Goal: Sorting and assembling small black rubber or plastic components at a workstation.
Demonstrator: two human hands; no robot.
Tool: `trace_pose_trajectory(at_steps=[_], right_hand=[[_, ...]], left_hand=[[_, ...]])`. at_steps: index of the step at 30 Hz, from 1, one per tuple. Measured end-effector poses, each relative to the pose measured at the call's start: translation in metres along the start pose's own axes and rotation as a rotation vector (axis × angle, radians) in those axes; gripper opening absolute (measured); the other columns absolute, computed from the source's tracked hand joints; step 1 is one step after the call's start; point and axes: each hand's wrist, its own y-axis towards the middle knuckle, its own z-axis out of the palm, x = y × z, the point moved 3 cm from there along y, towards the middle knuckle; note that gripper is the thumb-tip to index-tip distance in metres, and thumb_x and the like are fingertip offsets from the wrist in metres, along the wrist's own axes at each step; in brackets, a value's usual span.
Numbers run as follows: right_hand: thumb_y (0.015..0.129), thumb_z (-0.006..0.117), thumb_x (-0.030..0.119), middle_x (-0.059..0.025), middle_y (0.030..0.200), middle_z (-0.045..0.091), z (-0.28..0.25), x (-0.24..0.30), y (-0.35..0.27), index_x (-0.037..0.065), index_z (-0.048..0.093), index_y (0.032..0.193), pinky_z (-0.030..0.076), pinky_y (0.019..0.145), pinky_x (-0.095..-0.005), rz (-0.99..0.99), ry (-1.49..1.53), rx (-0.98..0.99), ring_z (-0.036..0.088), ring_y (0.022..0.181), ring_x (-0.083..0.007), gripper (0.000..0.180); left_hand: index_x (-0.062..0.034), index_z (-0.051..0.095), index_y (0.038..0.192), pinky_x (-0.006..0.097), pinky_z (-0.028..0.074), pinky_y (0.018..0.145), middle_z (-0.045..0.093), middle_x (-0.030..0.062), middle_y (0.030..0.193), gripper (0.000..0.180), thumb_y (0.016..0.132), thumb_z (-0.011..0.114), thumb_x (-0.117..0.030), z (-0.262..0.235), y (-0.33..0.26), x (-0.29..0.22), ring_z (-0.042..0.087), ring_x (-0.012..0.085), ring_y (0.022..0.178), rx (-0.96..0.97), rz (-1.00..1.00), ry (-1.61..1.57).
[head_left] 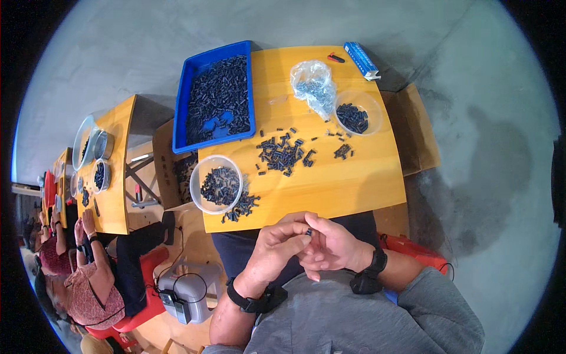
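Observation:
My left hand (274, 248) and my right hand (337, 243) meet just off the near edge of the yellow table, above my lap. A small black plastic piece (309, 232) is pinched at the fingertips of my left hand. The thumb and curled fingers of my right hand close in around the same piece; its exact hold is partly hidden. On the table ahead lies a loose pile of small black parts (282, 154). A clear round tub (197, 203) of tiny dark parts stands at the near left, with more spilled beside it.
A blue tray (253, 112) full of black pieces sits at the far left. Another clear tub (376, 112), a plastic bag of small parts (312, 85), a red-and-black tool (336, 58) and a blue box (361, 61) are at the right. Co-workers (88, 283) sit at tables leftward.

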Motion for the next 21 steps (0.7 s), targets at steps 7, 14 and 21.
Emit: trace_pose_trajectory(at_steps=[7, 14, 21], right_hand=[[0.097, 0.030, 0.057, 0.0010, 0.057, 0.040, -0.001, -0.003, -0.002, 0.007, 0.055, 0.076, 0.054, 0.057, -0.0420, 0.054, 0.070, 0.043, 0.046, 0.045, -0.0143, 0.060], [0.098, 0.035, 0.052, 0.0021, 0.055, 0.039, -0.011, -0.007, -0.004, 0.008, 0.055, 0.077, 0.053, 0.052, -0.0416, 0.019, 0.032, 0.058, 0.044, 0.042, -0.0125, 0.053], [0.100, 0.036, 0.044, 0.0043, 0.055, 0.035, -0.014, -0.010, -0.003, 0.006, 0.053, 0.099, 0.053, 0.047, -0.0358, -0.040, -0.078, -0.079, 0.040, 0.040, -0.0083, 0.042]], left_hand=[[0.0064, 0.066, 0.096, 0.023, 0.051, 0.074, 0.055, 0.0097, 0.123, 0.015, 0.088, 0.053, 0.003, -0.006, -0.002, 0.008, 0.061, 0.0108, 0.085, 0.043, 0.012, -0.088], [0.0033, 0.067, 0.087, 0.027, 0.048, 0.082, 0.054, 0.0152, 0.126, 0.014, 0.086, 0.053, 0.003, -0.002, 0.001, 0.007, 0.059, 0.0163, 0.099, 0.017, 0.039, 0.004], [0.0035, 0.069, 0.095, 0.028, 0.048, 0.087, 0.054, 0.0106, 0.127, 0.019, 0.087, 0.052, 0.007, -0.002, 0.004, 0.011, 0.058, 0.0163, 0.102, 0.024, -0.038, -0.048]])
